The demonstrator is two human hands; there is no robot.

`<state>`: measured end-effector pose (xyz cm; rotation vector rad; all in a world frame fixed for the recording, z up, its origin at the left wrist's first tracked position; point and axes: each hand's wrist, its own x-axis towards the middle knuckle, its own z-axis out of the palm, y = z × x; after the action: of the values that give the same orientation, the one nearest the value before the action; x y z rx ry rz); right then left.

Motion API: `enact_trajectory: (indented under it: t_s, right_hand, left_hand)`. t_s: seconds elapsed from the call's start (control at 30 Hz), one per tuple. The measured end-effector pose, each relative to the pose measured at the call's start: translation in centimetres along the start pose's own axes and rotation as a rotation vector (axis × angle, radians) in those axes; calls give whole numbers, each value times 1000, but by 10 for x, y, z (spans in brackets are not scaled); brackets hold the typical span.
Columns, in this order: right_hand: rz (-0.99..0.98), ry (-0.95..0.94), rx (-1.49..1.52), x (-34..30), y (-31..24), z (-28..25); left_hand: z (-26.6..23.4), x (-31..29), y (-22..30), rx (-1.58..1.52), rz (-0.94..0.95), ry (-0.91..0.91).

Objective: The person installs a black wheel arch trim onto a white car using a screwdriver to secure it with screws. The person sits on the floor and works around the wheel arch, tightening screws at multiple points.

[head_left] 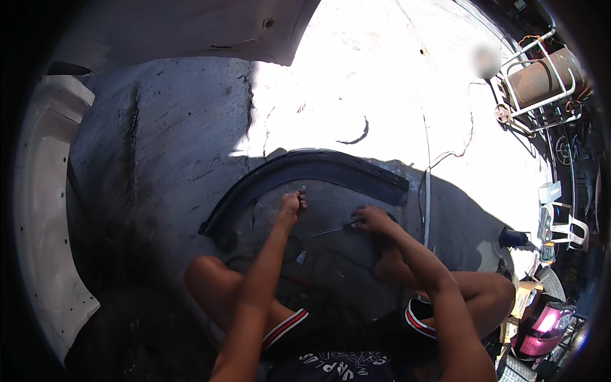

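Rough grey concrete floor (184,127) all around, part of it in shade, part blasted white by the sun. Landmark here is a long, dark, arch-shaped, plastic-looking strip (305,167) lying flat, its bow facing away from the person, who's sitting on the near side with knees out. Left hand (293,204) is up inside the strip's curve, fingers curled into a loose fist; can't tell if anything's pinched in there. Right hand (374,220) is just on the near side of the strip's right end, fingers closed over the handle of a dark-handled screwdriver with a thin straight metal shaft (331,230), tip pointing left. Right of the strip runs a slim pale pipe (427,210), and well past that sits a glossy pink rounded thing (547,328). Far beyond the strip, off right, a white tubular metal frame (543,103) holds a rusty brown cylinder (541,79). Well left of the strip: a big pale body panel (48,165).
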<state>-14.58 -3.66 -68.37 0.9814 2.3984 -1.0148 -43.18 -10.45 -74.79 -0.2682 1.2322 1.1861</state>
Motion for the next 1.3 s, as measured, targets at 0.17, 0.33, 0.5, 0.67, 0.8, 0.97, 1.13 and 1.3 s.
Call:
enact_trajectory:
  t_s: [0.17,0.33,0.5,0.67,0.8,0.97,1.13,1.3]
  right_hand:
    - [237,681,-308,64,-4,-38]
    - [386,311,-270,99,42,-67]
    - [324,367,-283,101,59,-58]
    - [291,450,-289,95,58,-51]
    - [312,522,-246,88,62,-42]
    - [274,549,-210,82,62,-42]
    - [286,539,-206,80,66,-41]
    - [313,520,-191,85,68,-41]
  left_hand:
    - [-29,13,-16,262,29,73]
    - [-42,-2,-5,319,164,191]
    - [-83,20,-7,524,272,555]
    - [-105,7,-17,1068,599,673]
    - [-93,-21,-17,1437,752,491]
    - [-87,-28,-16,1652,722,391]
    - [-80,-37,-9,1694,724,346]
    - [-85,-38,-10,1673,779,315]
